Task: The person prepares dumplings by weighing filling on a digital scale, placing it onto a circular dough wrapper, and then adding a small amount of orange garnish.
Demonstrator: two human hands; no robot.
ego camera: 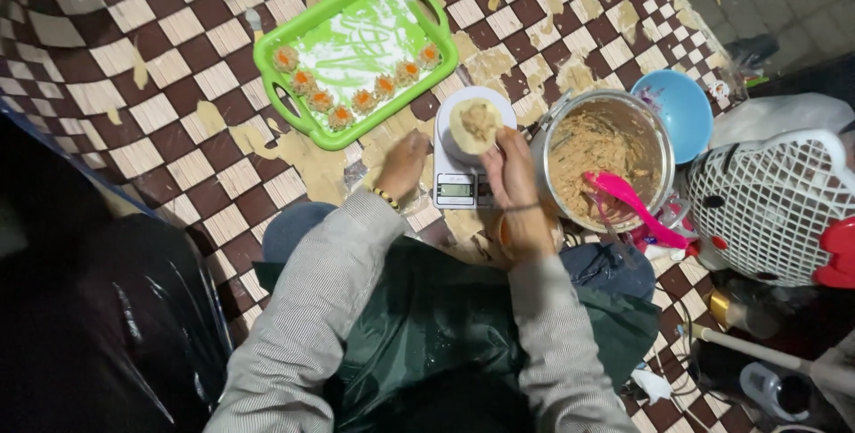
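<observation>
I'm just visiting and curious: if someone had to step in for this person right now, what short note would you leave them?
Left hand: rests on the checkered table beside the kitchen scale, holding nothing that I can see.
Right hand: its fingers touch the filled dumpling wrapper lying on the scale.
Done: eight shaped dumplings with orange tops sit in a curved row on the green tray.
Left: the metal pot is well stocked with filling, with a pink spatula in it; the wrapper on the scale is not yet closed. A blue bowl stands behind the pot.
</observation>
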